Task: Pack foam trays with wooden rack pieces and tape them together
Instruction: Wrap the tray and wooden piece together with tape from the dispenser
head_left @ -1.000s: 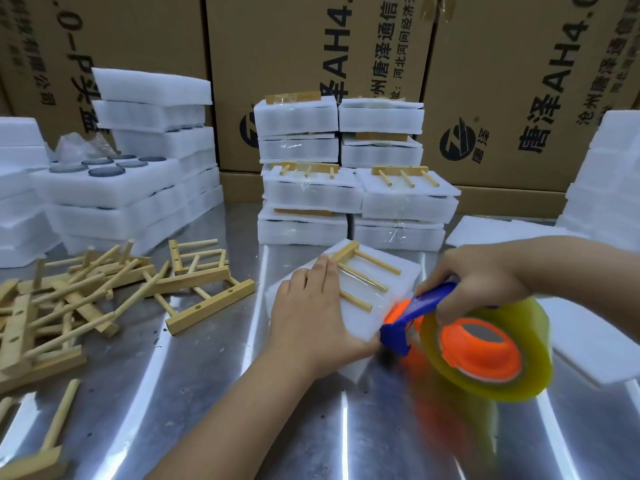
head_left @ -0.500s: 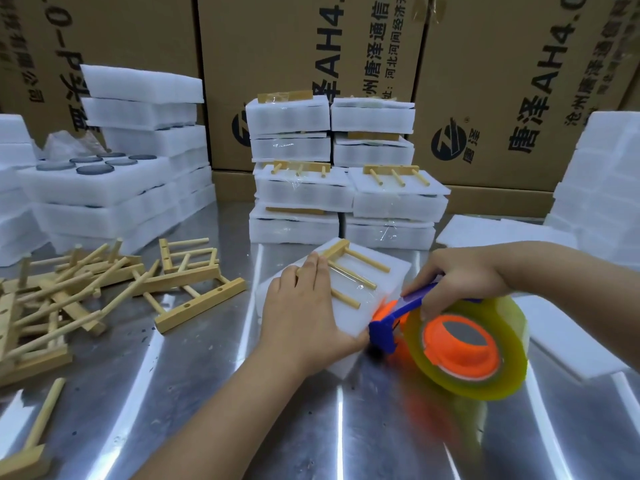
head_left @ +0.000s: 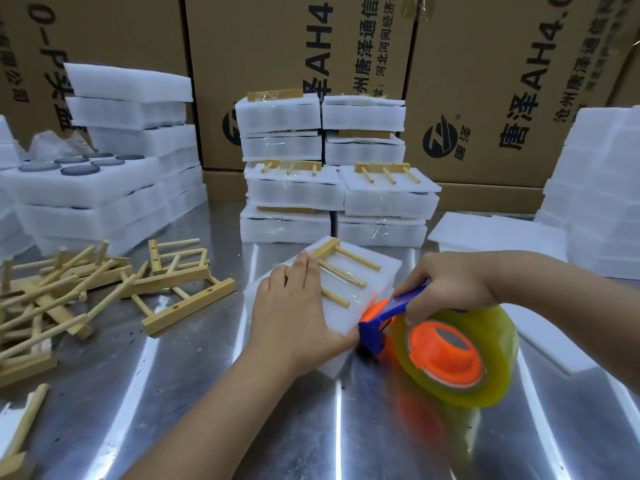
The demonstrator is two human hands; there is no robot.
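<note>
White foam tray (head_left: 363, 315) on metal table, wooden rack piece (head_left: 341, 270) taped on top

Printed cardboard boxes (head_left: 277, 46) line the back behind a shiny metal table (head_left: 346, 427).

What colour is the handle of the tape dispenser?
Blue, on the tape dispenser gripped by the right hand; head view.

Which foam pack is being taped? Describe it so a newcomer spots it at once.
On the metal table, look in front of the stacked finished packs by the cardboard boxes. The foam pack lies alone there, a wooden rack piece on top. Only it has the left hand pressing on it and the right hand holding a tape dispenser at its edge.
</note>
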